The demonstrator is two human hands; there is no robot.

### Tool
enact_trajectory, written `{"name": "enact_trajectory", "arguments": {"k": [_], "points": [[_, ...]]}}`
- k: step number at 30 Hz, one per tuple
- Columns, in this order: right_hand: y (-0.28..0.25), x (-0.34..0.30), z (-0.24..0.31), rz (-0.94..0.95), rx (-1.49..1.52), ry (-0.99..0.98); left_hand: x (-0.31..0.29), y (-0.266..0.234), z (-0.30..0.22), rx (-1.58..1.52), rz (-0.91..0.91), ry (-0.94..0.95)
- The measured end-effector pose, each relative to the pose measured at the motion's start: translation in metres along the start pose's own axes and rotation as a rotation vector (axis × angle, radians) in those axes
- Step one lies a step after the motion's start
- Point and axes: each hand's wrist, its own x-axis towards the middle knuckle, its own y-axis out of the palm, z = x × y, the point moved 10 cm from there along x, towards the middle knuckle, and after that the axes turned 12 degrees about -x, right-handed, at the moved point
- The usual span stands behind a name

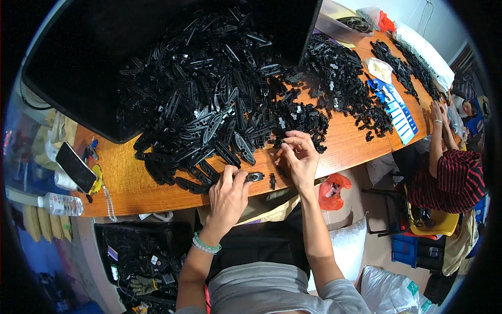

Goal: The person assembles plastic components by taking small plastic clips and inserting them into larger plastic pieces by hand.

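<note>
My left hand (228, 193), with a pale green bead bracelet at the wrist, is closed on a long black plastic part (254, 177) near the table's front edge. The part's rounded end sticks out to the right of the fingers. My right hand (300, 159) is raised over the table beside the heap of small black clips (303, 118). Its fingers are curled, thumb close to forefinger; what they hold, if anything, is too small to make out. Between the hands a single small black clip (272, 181) lies on the wood. Many long black parts (209, 125) are heaped ahead of my left hand.
A large black bin (78, 78) lies tipped at the back left, spilling parts. At left are a phone (76, 167) and a water bottle (61, 204). A blue-and-white sheet (400, 118) lies right. Another person (444, 172) sits farther right. A red bag (333, 192) is below the table edge.
</note>
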Motion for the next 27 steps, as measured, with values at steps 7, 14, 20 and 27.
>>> {"name": "enact_trajectory", "arguments": {"k": [7, 14, 20, 27], "points": [[0.000, -0.004, -0.020, 0.057, 0.524, 0.262, -0.001, -0.018, -0.030, 0.004, -0.189, 0.223], [0.007, -0.029, 0.015, 0.248, 0.424, 0.234, -0.002, -0.015, -0.012, -0.495, -0.144, -0.073], [0.017, -0.053, 0.058, 0.317, 0.022, -0.023, -0.011, 0.006, 0.004, -1.008, -0.048, -0.298], [0.008, -0.060, 0.063, 0.226, -0.210, -0.136, -0.019, 0.017, 0.011, -1.259, 0.056, -0.440]]}}
